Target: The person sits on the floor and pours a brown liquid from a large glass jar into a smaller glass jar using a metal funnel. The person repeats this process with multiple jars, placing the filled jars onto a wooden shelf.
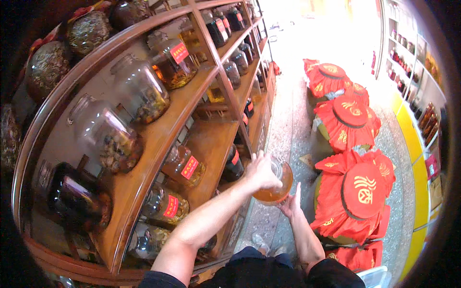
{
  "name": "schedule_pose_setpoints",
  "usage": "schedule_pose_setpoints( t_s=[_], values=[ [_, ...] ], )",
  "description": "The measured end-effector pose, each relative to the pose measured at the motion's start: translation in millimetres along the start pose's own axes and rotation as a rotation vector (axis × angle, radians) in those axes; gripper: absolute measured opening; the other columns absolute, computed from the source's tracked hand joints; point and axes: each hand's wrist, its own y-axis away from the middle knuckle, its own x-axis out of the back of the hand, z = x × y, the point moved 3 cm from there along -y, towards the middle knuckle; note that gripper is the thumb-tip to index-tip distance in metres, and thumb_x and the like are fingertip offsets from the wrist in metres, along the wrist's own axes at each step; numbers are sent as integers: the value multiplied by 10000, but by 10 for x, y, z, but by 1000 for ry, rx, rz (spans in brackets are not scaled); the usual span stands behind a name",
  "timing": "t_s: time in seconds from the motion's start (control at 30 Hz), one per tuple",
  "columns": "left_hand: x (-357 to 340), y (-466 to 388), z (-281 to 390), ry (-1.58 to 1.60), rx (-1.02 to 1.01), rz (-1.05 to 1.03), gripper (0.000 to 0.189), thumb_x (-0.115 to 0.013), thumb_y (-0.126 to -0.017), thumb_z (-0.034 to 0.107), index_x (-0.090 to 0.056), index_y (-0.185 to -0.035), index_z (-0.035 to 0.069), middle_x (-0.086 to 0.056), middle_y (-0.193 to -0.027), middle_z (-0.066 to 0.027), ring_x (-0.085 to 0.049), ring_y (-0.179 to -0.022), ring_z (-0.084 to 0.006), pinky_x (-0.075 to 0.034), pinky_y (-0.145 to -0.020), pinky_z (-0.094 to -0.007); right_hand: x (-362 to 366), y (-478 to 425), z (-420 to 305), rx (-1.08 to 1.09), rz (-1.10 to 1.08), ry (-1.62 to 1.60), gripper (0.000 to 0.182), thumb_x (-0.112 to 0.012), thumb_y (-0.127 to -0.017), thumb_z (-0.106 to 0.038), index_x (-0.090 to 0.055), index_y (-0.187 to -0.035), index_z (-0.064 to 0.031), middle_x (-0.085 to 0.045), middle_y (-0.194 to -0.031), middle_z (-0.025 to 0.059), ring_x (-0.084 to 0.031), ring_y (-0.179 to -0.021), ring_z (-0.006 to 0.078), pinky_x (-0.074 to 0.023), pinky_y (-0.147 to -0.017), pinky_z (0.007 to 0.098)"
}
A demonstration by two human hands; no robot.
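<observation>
A round glass jar of amber liquid [285, 184] is held in front of me above the floor, seen mostly from above. My left hand [262, 172] grips it at the top near the neck, with the fingers spread over the rim side. Against the lower right side of the jar rests my right hand [292, 202], thumb pointing up and palm supporting the glass. The underside of the jar and some of my right fingers are hidden. Just left of the jar, a dark bottle with a red label [235, 158] stands on a low shelf.
A wooden shelf unit [158, 144] along my left carries several glass jars, including a clear jar of dried ingredients [111, 140] and a red-labelled jar [185, 165]. Several red cloth-covered urns [367, 192] line the right. Farther right are stocked white shelves [399, 64] above yellow cabinets [419, 201].
</observation>
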Motion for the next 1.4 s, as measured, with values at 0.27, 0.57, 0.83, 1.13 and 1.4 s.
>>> schedule_pose_setpoints(
  t_s=[0.27,0.57,0.83,1.13,1.4],
  values=[
    [1051,-544,-123,-111,-10,92,898,-838,-472,445,-498,-1159,-21,-473,-1251,-202,-431,-1214,-370,-404,-1018,-411,-1231,-387,-475,-1,-204,54,1101,-317,-738,-859,-197,-1468,-44,-220,-1516,160,-218,-1385,336,-188,-1107,541],
    [1378,-1138,-608,-118,194,104,881,-827,-443,419,-527,-1142,-24,-488,-1241,-189,-452,-1196,-352,-439,-982,-395,-1648,-1367,-577,-210,-234,106,1129,-346,-706,-876,-216,-1463,-48,-245,-1502,184,-246,-1375,358,-216,-1087,560],
    [1431,-1499,-1167,-47,460,236,896,-821,-440,411,-535,-1178,-8,-508,-1227,-187,-467,-1186,-328,-413,-1011,-388,-1920,-2169,-731,-399,-312,260,1140,-334,-709,-878,-225,-1450,-19,-266,-1490,195,-281,-1357,373,-245,-1086,551],
    [1401,-1749,-1824,112,620,312,843,-836,-439,368,-570,-1136,-25,-606,-1116,-204,-583,-1068,-295,-459,-942,-348,-2211,-2759,-662,-625,-282,267,1121,-357,-708,-872,-298,-1430,-16,-320,-1474,170,-266,-1368,325,-163,-1122,507],
    [1301,-1834,-2221,368,623,359,838,-844,-460,268,-505,-1173,-15,-622,-1045,-154,-589,-1005,-250,-456,-930,-339,-2352,-3075,-438,-709,-351,218,987,-317,-758,-842,-361,-1422,-113,-365,-1464,101,-335,-1339,304,-223,-1096,517]
  ],
)
